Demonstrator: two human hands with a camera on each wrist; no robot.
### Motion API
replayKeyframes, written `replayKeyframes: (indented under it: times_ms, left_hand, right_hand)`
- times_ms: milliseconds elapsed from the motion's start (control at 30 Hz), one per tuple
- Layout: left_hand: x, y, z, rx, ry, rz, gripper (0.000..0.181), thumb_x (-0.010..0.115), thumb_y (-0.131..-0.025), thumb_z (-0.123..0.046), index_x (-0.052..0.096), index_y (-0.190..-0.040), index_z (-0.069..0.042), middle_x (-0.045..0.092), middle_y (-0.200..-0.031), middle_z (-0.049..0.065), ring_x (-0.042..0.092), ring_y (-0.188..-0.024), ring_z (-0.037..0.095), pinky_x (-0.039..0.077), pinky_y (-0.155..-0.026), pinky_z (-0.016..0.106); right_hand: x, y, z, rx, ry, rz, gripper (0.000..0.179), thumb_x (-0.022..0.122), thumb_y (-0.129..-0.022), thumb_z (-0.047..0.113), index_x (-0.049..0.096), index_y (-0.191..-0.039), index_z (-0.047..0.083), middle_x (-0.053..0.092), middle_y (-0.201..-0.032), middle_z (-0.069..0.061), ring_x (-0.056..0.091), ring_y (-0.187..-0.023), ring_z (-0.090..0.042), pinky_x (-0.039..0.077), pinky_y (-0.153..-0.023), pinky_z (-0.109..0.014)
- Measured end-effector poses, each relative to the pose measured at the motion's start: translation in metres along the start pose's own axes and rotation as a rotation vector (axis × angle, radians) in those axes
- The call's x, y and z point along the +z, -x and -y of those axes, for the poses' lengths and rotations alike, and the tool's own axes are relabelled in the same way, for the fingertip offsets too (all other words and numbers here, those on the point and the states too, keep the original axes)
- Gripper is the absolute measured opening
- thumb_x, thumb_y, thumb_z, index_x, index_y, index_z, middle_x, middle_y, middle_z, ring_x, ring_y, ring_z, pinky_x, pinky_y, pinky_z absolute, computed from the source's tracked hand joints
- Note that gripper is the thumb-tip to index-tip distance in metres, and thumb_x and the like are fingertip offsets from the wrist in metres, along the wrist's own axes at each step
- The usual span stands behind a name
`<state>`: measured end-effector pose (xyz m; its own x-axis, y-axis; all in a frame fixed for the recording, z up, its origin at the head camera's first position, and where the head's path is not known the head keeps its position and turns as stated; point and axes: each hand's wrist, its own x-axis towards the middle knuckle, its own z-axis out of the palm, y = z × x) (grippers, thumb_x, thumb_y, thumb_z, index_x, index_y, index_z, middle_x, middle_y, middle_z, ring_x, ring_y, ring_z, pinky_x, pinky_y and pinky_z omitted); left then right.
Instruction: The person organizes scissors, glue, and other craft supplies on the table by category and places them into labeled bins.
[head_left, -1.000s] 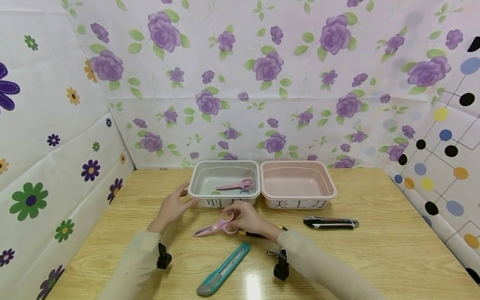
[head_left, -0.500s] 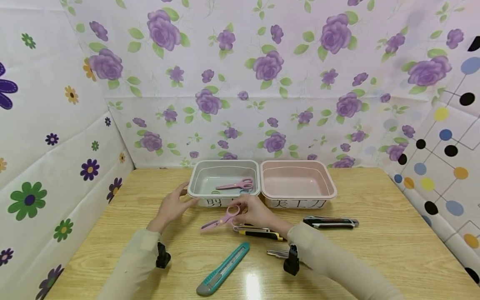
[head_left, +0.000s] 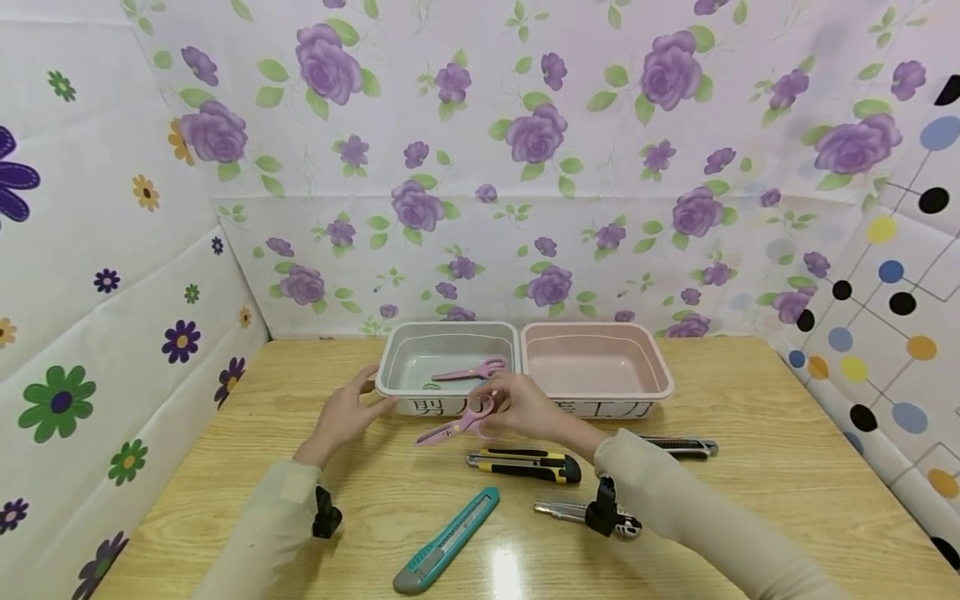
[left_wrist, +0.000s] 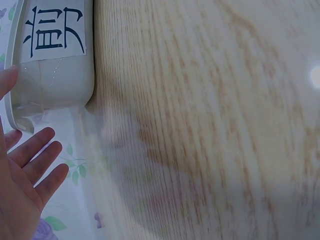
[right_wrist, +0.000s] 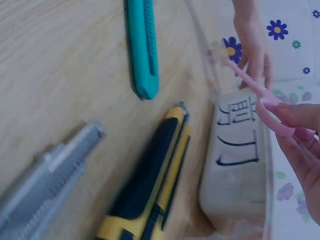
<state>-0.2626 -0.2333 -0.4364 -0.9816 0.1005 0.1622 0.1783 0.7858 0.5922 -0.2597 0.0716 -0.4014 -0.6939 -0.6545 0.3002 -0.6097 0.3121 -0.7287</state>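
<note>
My right hand (head_left: 517, 407) pinches a pair of pink scissors (head_left: 452, 427) by the finger loops, blades pointing left, in front of the grey bin (head_left: 405, 393). In the right wrist view the thumb and fingers close on a pink loop (right_wrist: 274, 120). My left hand (head_left: 345, 419) touches the left front corner of the grey bin with straight, spread fingers; the left wrist view shows several of its fingers (left_wrist: 42, 160) off the wall. Another pair of pink scissors (head_left: 468, 371) lies inside the grey bin, with a bit of green beside it.
A pink bin (head_left: 597, 393) stands right of the grey one. On the table lie a yellow-black utility knife (head_left: 525, 465), a teal one (head_left: 447, 540), a silver one (head_left: 562, 509) under the right wrist, and a black-red one (head_left: 686, 448) partly behind the sleeve.
The right hand has lifted the pink scissors up and to the right, from the table toward the grey bin's front rim. The yellow-black knife is uncovered. The left hand stays put.
</note>
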Motion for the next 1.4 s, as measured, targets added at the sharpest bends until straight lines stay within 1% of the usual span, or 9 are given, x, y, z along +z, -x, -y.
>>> replayKeyframes:
  times_ms: [167,333,467,600,733,900,1133,1300,1400]
  left_hand:
    - [0.000,0.000,0.001,0.004,-0.001,-0.007,0.077,0.059,-0.082,-0.052,0.033,-0.139,-0.007,0.055,-0.121,0.023,0.052,-0.109,0.040,0.040,-0.085,0.059]
    - [0.000,0.000,0.002,0.003,-0.001,-0.010,0.077,0.059,-0.082,-0.051,0.033,-0.139,-0.007,0.056,-0.120,0.023,0.053,-0.108,0.040,0.041,-0.085,0.058]
    - [0.000,0.000,0.004,0.003,0.005,-0.012,0.078,0.060,-0.081,-0.052,0.033,-0.140,-0.008,0.056,-0.120,0.021,0.053,-0.109,0.039,0.040,-0.085,0.058]
    - [0.000,-0.001,0.005,0.003,0.010,-0.012,0.078,0.059,-0.081,-0.053,0.033,-0.140,-0.008,0.057,-0.120,0.020,0.053,-0.109,0.039,0.040,-0.085,0.058]
    - [0.001,-0.001,0.006,0.004,0.015,-0.008,0.078,0.059,-0.081,-0.054,0.033,-0.140,-0.008,0.056,-0.120,0.020,0.052,-0.109,0.040,0.040,-0.086,0.058]
    - [0.001,-0.003,0.006,0.002,0.018,-0.008,0.078,0.059,-0.081,-0.054,0.033,-0.140,-0.010,0.056,-0.121,0.019,0.052,-0.110,0.039,0.040,-0.086,0.058]
    - [0.003,-0.004,0.006,-0.002,0.012,-0.001,0.078,0.058,-0.081,-0.055,0.033,-0.140,-0.011,0.056,-0.122,0.020,0.052,-0.110,0.039,0.040,-0.086,0.058]
    - [0.004,-0.004,0.007,0.000,0.004,0.000,0.077,0.058,-0.081,-0.054,0.034,-0.140,-0.011,0.055,-0.122,0.020,0.052,-0.110,0.039,0.040,-0.086,0.058]
    - [0.004,-0.004,0.007,0.004,0.004,-0.003,0.076,0.058,-0.082,-0.053,0.034,-0.139,-0.010,0.056,-0.122,0.020,0.052,-0.110,0.039,0.040,-0.085,0.058]
  right_hand:
    - [-0.013,-0.003,0.005,0.032,0.024,-0.002,0.038,0.074,-0.072,0.001,0.063,-0.109,0.002,0.057,-0.095,-0.011,0.060,-0.073,-0.011,0.052,-0.063,-0.022]
    - [-0.023,-0.006,0.005,0.037,0.058,-0.025,0.037,0.073,-0.074,0.003,0.064,-0.109,0.006,0.060,-0.102,-0.010,0.059,-0.072,-0.009,0.051,-0.057,-0.024]
    - [-0.032,-0.013,0.007,0.015,0.071,-0.037,0.038,0.073,-0.074,0.001,0.064,-0.110,0.002,0.062,-0.096,-0.012,0.058,-0.073,-0.012,0.050,-0.056,-0.024]
    - [-0.041,-0.020,0.010,0.020,0.085,-0.044,0.037,0.072,-0.074,0.000,0.063,-0.110,0.000,0.061,-0.087,-0.010,0.058,-0.072,-0.013,0.048,-0.055,-0.023]
    - [-0.049,-0.026,0.011,0.023,0.085,-0.052,0.036,0.072,-0.074,-0.001,0.063,-0.109,-0.001,0.059,-0.089,-0.013,0.059,-0.073,-0.015,0.047,-0.053,-0.023]
    - [-0.056,-0.030,0.008,0.008,0.075,-0.091,0.036,0.071,-0.073,-0.004,0.063,-0.109,-0.004,0.057,-0.095,-0.016,0.062,-0.075,-0.019,0.049,-0.058,-0.023]
    - [-0.059,-0.033,-0.003,0.036,0.109,-0.109,0.036,0.071,-0.075,0.000,0.062,-0.110,-0.004,0.058,-0.097,-0.016,0.062,-0.076,-0.019,0.051,-0.061,-0.024]
    - [-0.055,-0.034,-0.010,0.087,0.085,-0.116,0.037,0.071,-0.074,-0.002,0.061,-0.110,-0.005,0.055,-0.097,-0.018,0.062,-0.077,-0.021,0.051,-0.060,-0.023]
    - [-0.053,-0.035,-0.012,0.088,0.072,-0.122,0.037,0.070,-0.074,-0.004,0.062,-0.109,-0.005,0.055,-0.096,-0.019,0.062,-0.077,-0.022,0.051,-0.059,-0.023]
